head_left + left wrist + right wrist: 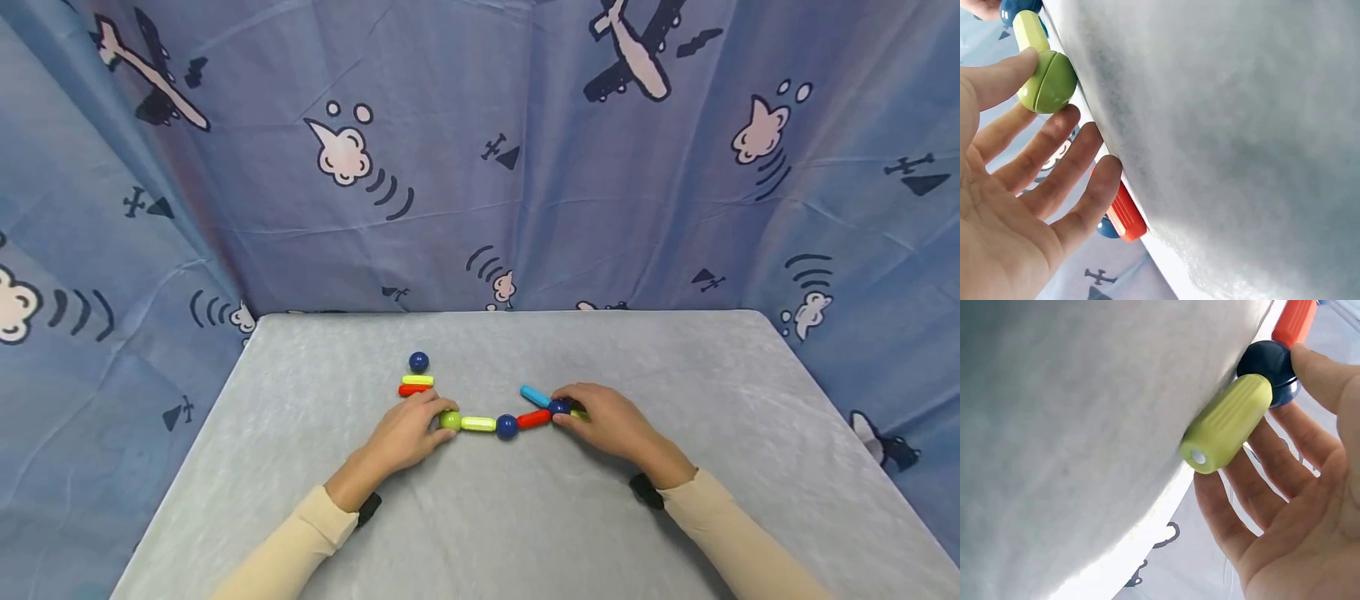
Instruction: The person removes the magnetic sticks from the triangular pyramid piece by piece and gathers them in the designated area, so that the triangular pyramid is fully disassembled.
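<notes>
A chain of toy balls and rods lies across the table's middle. At its left end my left hand (407,431) pinches a green ball (1055,82) between thumb and index finger, the other fingers spread. From that ball a yellow-green rod (478,424) runs to a dark blue ball (507,427), then a red rod (534,419). My right hand (611,422) pinches the dark blue ball (1267,369) at the right end. Joined there are a light blue rod (535,396), pointing up-left, and another yellow-green rod (1227,425), mostly hidden by the hand in the head view.
Beyond my left hand lie a loose red rod (415,390), a yellow-green rod (417,380) beside it and a dark blue ball (418,362). The grey-white table (510,533) ends at a blue patterned curtain (450,167) at the back and sides.
</notes>
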Motion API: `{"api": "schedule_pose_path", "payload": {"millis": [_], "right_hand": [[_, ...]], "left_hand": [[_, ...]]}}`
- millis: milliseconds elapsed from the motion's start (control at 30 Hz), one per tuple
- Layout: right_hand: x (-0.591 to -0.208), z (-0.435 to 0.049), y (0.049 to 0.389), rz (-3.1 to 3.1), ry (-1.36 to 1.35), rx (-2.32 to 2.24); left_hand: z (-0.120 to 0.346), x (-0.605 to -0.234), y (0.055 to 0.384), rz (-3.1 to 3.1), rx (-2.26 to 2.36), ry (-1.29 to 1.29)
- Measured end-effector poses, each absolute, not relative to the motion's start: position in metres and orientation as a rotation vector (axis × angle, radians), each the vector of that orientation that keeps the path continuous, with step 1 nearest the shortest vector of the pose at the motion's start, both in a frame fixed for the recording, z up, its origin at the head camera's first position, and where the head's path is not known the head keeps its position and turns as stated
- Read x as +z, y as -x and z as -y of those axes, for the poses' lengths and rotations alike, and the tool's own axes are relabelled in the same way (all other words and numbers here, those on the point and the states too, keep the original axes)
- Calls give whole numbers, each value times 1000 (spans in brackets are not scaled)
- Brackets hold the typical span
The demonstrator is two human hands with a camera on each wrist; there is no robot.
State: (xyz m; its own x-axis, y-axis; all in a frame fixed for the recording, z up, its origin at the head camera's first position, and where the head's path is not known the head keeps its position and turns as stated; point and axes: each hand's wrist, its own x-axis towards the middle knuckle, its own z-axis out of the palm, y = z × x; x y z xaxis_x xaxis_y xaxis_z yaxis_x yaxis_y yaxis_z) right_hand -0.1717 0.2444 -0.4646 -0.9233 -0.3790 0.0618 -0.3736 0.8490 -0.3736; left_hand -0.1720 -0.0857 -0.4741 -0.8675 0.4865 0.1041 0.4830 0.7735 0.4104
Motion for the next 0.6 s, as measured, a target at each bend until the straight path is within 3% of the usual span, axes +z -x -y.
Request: {"api": "schedule_pose_path", "payload": {"millis": [333, 600], "right_hand": [[-461, -240, 171, -3095, 670, -562], [-446, -184, 170, -3014, 977, -572]], "left_hand": [[82, -469, 172, -2933, 726, -774], [82, -473, 173, -2926, 776, -769]]}}
